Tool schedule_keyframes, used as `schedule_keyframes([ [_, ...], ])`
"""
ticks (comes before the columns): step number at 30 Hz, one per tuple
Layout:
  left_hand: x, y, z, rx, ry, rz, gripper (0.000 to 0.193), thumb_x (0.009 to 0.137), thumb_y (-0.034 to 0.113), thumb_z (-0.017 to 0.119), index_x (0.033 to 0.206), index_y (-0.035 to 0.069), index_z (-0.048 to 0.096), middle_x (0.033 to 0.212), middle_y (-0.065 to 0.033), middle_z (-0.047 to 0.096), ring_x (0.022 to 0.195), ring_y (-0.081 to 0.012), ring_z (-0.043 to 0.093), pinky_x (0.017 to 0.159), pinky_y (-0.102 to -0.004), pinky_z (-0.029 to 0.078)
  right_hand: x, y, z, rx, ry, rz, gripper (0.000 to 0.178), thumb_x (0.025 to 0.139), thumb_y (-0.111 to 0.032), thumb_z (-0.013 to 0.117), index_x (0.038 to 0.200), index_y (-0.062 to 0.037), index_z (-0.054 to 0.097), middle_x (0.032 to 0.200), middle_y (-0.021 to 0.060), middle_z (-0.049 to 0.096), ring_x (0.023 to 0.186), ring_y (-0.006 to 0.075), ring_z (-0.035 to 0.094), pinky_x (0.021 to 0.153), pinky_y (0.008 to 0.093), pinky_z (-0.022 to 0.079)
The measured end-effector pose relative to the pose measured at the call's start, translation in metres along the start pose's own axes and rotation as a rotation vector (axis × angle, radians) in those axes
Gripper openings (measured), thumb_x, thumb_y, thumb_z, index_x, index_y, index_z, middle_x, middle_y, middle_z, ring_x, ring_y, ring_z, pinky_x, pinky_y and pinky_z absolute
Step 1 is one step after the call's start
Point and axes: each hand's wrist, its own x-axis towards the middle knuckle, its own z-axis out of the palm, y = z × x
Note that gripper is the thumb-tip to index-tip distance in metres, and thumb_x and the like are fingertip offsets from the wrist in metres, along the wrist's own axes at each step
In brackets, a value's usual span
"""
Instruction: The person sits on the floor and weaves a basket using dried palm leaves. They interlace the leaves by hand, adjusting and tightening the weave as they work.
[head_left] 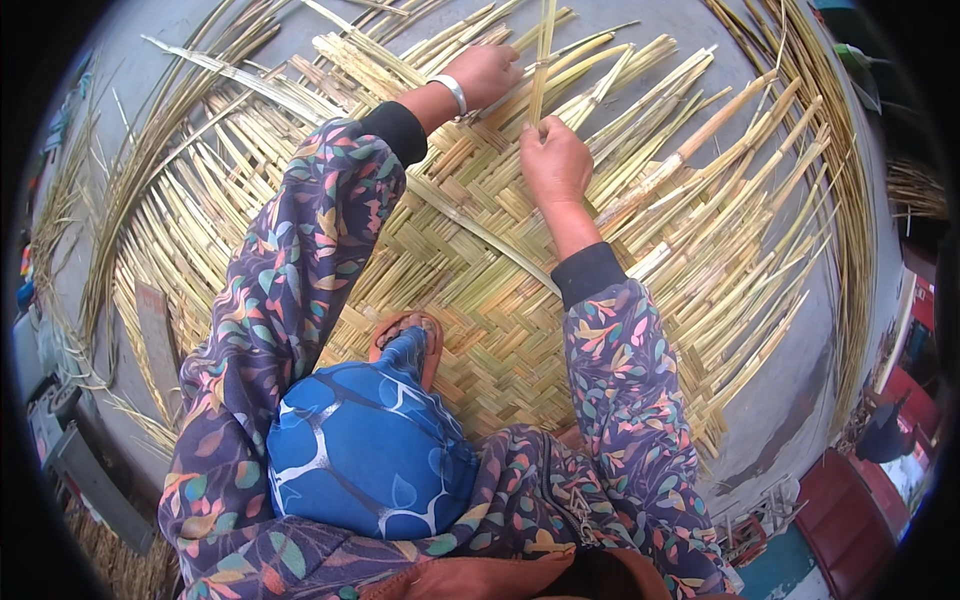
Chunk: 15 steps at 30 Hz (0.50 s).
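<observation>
Knee [370,450] lies at seven o'clock; right hand [557,165] grips a strip [542,65] pointing toward twelve; left hand [482,76] (grip unclear) at its nine.

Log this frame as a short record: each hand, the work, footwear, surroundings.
Left hand: over strips at the mat's far side, fingers curled, grip unclear
Right hand: closed on an upright pale strip, fist turned down
Work: partly woven herringbone mat, unwoven ends fanning out; one strip lies diagonally across the weave
Footwear: orange-brown sandal on the mat
Surroundings: grey floor; long thin stalks along both sides
</observation>
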Motion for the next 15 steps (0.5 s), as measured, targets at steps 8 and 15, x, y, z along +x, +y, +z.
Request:
schedule_keyframes([
  [8,0.038,0.023,-0.013,0.143,-0.466,-0.269,0.063,0.079,0.063,0.057,0.091,0.002,0.069,0.091,-0.0164,0.067,0.085,-0.0288,0.063,0.075,-0.0408,0.047,-0.002,-0.002,-0.004,0.101,0.072,0.011,0.020,0.080,-0.023,0.060,0.089,-0.0050,0.058,0.073,0.0168,0.064,0.074,0.0370,0.062,0.069,0.0459,0.047],
  [15,0.024,-0.007,-0.001,-0.226,-0.365,-0.057,0.049,0.071,0.046,0.072,0.093,0.002,0.065,0.083,-0.0095,0.064,0.080,-0.0200,0.058,0.073,-0.0339,0.045,0.006,0.014,0.006,0.192,0.093,0.112,0.025,0.077,-0.023,0.062,0.090,-0.0016,0.057,0.072,0.0169,0.063,0.074,0.0381,0.062,0.071,0.0454,0.047],
])
